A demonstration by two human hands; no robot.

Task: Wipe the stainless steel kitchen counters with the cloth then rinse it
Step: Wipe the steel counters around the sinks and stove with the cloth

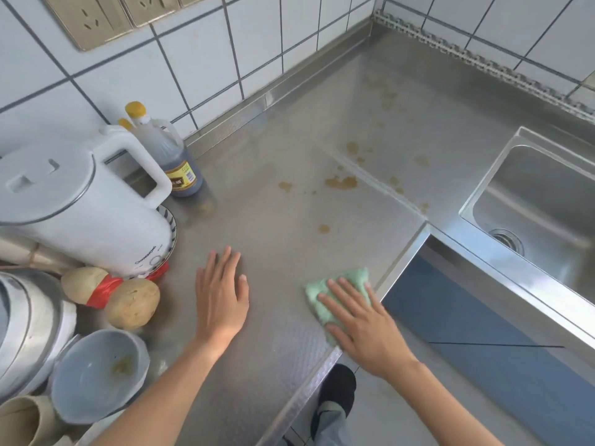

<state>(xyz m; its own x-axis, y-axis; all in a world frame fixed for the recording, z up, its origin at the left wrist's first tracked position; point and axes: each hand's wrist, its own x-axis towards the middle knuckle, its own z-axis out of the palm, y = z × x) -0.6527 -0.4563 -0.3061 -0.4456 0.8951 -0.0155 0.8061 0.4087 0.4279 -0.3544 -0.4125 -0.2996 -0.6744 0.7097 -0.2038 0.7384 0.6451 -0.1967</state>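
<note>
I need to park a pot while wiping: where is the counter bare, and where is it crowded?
Bare steel lies between the left hand and the green cloth under the right hand, and runs toward the tiled corner, though stained. The left edge is crowded: white kettle, sauce bottle, potatoes, bowl.

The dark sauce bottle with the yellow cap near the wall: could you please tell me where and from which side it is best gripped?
Probably by the clear loop handle on the dark sauce bottle with the yellow cap, coming from the right, over the open stainless steel counter. The bottle stands upright, its handle faces that way, and the white electric kettle crowds its left side.
</note>
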